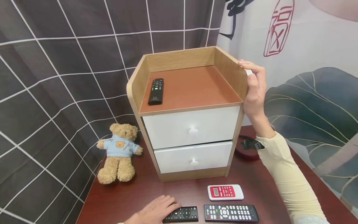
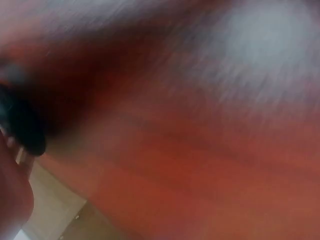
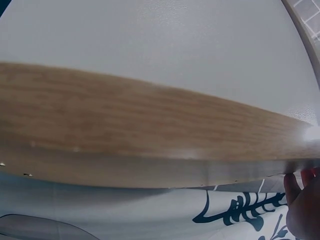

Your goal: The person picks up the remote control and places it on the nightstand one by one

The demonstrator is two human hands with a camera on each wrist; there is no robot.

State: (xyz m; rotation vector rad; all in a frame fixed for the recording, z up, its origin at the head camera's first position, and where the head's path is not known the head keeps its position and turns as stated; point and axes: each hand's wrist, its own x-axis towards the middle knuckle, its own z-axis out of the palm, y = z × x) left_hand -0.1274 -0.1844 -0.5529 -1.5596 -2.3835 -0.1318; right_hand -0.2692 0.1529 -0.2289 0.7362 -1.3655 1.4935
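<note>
A small wooden cabinet (image 1: 193,175) with two white drawers, both pushed in, stands on the table. My right hand (image 1: 255,85) grips the top of its right side panel (image 1: 230,73), fingertips over the edge. In the right wrist view, fingers of the right hand (image 3: 304,205) show at the wooden edge (image 3: 150,120). My left hand (image 1: 156,210) holds the left end of a black remote control (image 1: 185,214) on the table in front. The left wrist view is blurred, with the remote's dark end (image 2: 22,122) beside the left hand (image 2: 12,195).
Another black remote (image 1: 156,90) lies on the cabinet's top. A white-and-red remote (image 1: 225,192) and a dark remote with light buttons (image 1: 230,213) lie in front. A teddy bear (image 1: 119,152) in a blue top sits left; a dark strap-like thing (image 1: 249,149) lies right.
</note>
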